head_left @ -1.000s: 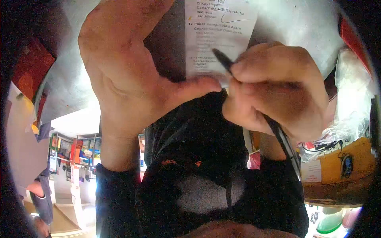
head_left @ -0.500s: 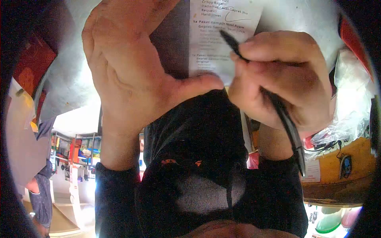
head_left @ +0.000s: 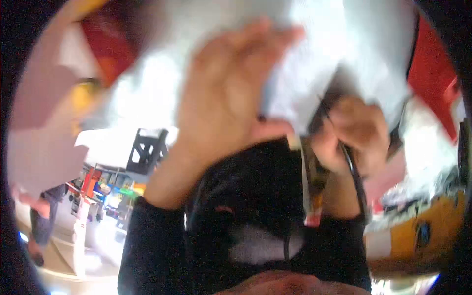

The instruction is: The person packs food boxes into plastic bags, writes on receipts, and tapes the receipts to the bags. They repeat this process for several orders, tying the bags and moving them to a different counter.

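Observation:
The view is heavily blurred. My left hand [head_left: 228, 93] lies flat with fingers spread, its thumb pressing the lower edge of a white paper receipt [head_left: 300, 83] on a pale surface. My right hand [head_left: 351, 132] is closed around a black pen [head_left: 351, 169], whose tip points up toward the receipt. The receipt's print is unreadable in the blur. My dark sleeves and dark top fill the lower middle.
A red shape [head_left: 430, 73] sits at the right edge, a yellow-brown box [head_left: 423, 236] at the lower right. A dark stool-like frame [head_left: 147, 150] and colourful shelves [head_left: 98, 187] show at the left, where another person [head_left: 42, 216] stands.
The camera has swung sharply and everything blurs. Both hands appear smaller and shifted right and down. My left hand stays on the receipt and my right keeps the pen.

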Demonstrator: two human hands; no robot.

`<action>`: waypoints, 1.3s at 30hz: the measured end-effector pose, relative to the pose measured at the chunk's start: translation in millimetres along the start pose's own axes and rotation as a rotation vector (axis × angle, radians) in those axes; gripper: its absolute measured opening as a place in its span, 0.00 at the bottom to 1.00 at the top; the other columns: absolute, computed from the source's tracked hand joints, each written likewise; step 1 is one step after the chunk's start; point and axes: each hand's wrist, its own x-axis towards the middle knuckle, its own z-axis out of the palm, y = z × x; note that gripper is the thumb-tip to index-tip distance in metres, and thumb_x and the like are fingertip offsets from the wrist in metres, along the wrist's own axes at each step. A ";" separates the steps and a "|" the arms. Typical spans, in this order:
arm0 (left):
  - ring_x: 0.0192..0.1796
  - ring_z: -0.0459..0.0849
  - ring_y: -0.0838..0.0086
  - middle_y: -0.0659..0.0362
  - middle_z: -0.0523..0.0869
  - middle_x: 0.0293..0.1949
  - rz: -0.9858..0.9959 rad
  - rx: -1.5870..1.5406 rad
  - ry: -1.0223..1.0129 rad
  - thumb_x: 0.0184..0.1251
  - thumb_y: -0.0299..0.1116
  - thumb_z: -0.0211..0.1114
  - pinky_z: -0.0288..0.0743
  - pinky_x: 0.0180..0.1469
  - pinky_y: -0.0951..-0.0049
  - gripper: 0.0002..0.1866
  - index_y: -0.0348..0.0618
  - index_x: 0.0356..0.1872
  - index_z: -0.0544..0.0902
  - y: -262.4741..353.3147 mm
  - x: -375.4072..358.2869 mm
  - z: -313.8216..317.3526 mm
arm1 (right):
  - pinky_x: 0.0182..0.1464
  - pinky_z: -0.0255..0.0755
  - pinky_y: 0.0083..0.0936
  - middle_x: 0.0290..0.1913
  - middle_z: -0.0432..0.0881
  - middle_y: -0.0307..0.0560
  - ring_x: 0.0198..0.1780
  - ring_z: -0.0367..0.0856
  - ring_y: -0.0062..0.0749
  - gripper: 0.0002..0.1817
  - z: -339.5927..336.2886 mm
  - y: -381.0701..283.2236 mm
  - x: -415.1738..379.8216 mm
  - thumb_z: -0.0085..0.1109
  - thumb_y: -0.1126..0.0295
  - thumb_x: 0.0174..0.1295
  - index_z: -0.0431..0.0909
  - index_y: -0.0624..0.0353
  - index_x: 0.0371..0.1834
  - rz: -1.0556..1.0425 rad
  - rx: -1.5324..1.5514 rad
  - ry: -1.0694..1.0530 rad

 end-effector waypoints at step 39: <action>0.47 0.78 0.64 0.57 0.82 0.40 0.023 0.534 0.485 0.56 0.28 0.65 0.67 0.53 0.59 0.05 0.40 0.31 0.79 13.4 102.5 -145.7 | 0.49 0.66 0.38 0.40 0.77 0.39 0.47 0.74 0.39 0.13 14.0 -11.9 33.2 0.67 0.71 0.41 0.84 0.50 0.35 0.031 -0.517 -0.185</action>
